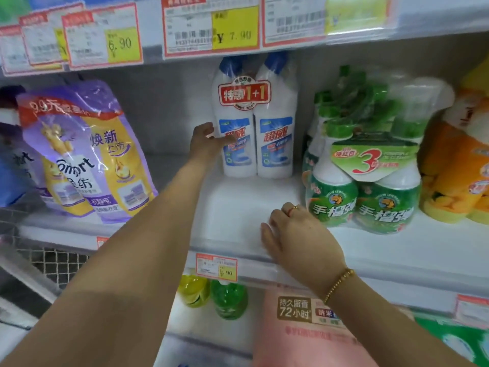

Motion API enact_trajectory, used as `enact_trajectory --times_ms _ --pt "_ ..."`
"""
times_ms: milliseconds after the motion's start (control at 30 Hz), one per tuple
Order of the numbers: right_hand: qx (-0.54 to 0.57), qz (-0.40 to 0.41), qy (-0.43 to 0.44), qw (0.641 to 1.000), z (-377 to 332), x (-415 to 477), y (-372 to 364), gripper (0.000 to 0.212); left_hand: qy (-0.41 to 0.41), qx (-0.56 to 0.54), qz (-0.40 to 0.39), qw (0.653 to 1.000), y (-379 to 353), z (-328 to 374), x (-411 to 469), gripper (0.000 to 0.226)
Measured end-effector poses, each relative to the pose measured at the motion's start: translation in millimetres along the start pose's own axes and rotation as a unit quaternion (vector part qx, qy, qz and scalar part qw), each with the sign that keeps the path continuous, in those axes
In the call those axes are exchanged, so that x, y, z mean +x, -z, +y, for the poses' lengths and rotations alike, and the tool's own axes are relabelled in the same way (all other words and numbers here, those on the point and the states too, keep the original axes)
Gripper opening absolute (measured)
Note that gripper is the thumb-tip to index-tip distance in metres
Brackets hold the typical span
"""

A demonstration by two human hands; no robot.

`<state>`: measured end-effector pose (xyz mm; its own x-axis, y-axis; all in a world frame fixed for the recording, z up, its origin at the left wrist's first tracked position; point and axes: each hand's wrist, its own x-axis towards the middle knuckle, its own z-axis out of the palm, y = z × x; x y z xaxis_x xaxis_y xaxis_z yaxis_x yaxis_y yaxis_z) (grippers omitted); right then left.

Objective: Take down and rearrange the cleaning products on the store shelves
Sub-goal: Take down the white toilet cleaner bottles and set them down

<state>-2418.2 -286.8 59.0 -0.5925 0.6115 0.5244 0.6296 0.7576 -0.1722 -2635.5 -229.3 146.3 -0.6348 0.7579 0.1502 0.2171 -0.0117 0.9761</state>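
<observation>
A shrink-wrapped twin pack of white cleaner bottles with blue caps [267, 123] stands upright at the back of the middle shelf [397, 250]. My left hand [206, 144] reaches in to its left side, thumb across the label and fingers going behind the left bottle. My right hand [288, 234] lies with fingers spread on the bare shelf near its front edge, just left of a wrapped pack of green spray bottles [362, 181]. It holds nothing.
Purple softener refill bags [84, 154] lean at the left of the shelf. Orange and yellow bottles [455, 165] stand at the far right. Price tags [211, 25] hang from the shelf above. Below are green and yellow bottles [227, 300] and a pink bag [312, 329].
</observation>
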Motion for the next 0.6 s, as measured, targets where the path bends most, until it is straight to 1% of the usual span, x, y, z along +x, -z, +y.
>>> enact_trajectory --times_ms 67,100,200,267,367,500,533,600 --pt "0.019 0.011 0.004 1.000 0.9 -1.5 0.4 0.034 -0.010 0.013 -0.065 0.998 0.4 -4.7 6.0 0.038" --pt "0.033 0.014 0.003 0.999 0.8 -2.3 2.1 0.032 -0.015 0.023 -0.089 0.996 1.4 -5.8 6.9 0.034" --pt "0.069 0.054 -0.005 0.996 1.5 -4.1 4.8 0.026 -0.012 0.055 -0.129 0.990 7.6 -1.0 0.4 0.043" --pt "0.108 0.085 -0.021 0.990 2.9 -4.5 7.0 0.028 -0.010 0.087 -0.137 0.987 13.9 5.8 -11.9 0.044" --pt "0.158 0.091 -0.029 0.983 1.4 -6.6 14.2 0.032 -0.032 0.110 -0.100 0.988 21.4 15.4 -42.3 0.056" --pt "0.217 0.054 -0.037 0.974 -3.9 -9.9 26.1 0.032 -0.060 0.103 -0.019 0.993 39.5 10.9 -94.8 0.058" --pt "0.253 0.054 -0.059 0.964 -6.8 -10.8 32.0 0.031 -0.082 0.096 -0.007 0.992 43.5 7.2 -110.3 0.058" --pt "0.337 0.080 -0.125 0.930 -14.2 -13.5 46.8 0.033 -0.118 0.082 0.009 0.990 51.4 3.8 -144.2 0.056"
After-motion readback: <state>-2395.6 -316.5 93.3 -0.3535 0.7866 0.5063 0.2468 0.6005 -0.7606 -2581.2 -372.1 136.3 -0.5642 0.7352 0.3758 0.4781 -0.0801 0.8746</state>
